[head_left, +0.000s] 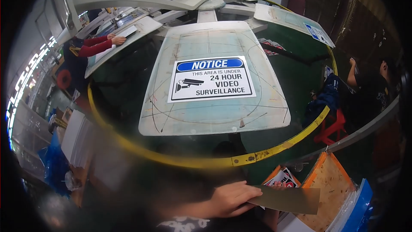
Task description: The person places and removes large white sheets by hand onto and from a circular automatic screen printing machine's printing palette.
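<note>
Head view: near right, left hand [235, 198] clamps 1 sheet [294, 199]; right hand [281, 184], I can't tell; nearest board [206, 118] bears 1 sign [213, 79].

Olive sheet [289, 200], blue-and-white sign [213, 80]

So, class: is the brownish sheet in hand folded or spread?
Spread: the brownish sheet shows one flat face and no visible crease, though the left hand covers part of it.

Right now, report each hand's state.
Left hand: closed on the left end of the olive-brown sheet.
Right hand: mostly hidden behind that sheet; open or closed cannot be told.
</note>
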The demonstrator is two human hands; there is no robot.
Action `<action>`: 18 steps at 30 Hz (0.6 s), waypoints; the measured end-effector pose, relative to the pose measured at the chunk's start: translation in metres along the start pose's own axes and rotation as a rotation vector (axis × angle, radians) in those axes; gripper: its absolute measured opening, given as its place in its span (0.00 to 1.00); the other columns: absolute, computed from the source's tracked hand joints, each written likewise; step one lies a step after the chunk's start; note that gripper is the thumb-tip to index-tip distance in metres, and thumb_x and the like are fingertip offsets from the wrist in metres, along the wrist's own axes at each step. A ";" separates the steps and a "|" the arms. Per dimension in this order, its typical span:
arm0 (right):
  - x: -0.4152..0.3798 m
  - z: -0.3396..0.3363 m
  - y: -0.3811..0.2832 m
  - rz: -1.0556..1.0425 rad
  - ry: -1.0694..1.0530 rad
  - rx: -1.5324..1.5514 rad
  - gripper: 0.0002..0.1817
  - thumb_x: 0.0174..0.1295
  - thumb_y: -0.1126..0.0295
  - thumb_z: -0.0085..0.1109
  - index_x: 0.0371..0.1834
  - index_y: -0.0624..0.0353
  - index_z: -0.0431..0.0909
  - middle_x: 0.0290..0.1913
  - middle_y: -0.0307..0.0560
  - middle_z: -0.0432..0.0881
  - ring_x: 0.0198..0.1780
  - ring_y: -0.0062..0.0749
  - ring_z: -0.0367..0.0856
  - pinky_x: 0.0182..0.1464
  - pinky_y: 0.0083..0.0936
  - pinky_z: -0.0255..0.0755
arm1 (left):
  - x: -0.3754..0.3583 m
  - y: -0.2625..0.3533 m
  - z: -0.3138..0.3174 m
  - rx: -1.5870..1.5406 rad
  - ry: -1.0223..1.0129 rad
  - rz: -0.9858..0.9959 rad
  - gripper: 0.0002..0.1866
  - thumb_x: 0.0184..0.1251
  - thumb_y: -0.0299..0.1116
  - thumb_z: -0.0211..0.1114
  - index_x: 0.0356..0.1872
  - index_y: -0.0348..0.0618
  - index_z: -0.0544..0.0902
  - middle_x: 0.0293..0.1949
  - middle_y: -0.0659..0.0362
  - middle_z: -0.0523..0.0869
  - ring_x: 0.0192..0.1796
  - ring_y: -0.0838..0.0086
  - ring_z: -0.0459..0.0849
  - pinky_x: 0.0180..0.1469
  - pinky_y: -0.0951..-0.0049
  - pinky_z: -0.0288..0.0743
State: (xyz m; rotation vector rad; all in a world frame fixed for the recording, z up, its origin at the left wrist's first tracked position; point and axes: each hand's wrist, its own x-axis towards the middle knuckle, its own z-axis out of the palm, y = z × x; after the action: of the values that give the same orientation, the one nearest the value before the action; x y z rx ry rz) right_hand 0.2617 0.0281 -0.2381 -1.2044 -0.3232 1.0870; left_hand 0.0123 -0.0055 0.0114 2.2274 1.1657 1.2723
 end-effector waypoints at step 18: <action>0.005 0.000 -0.002 -0.018 0.010 -0.004 0.22 0.67 0.53 0.42 0.52 0.60 0.67 0.41 0.45 0.72 0.42 0.28 0.70 0.48 0.23 0.65 | -0.006 -0.006 0.005 -0.018 0.011 0.043 0.18 0.51 0.37 0.70 0.44 0.46 0.79 0.36 0.61 0.84 0.37 0.69 0.84 0.38 0.73 0.77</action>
State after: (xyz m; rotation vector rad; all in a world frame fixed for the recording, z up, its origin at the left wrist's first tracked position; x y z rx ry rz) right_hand 0.2646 0.0323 -0.2382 -1.2082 -0.3282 1.0652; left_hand 0.0121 -0.0063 0.0013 2.2473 1.1116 1.3077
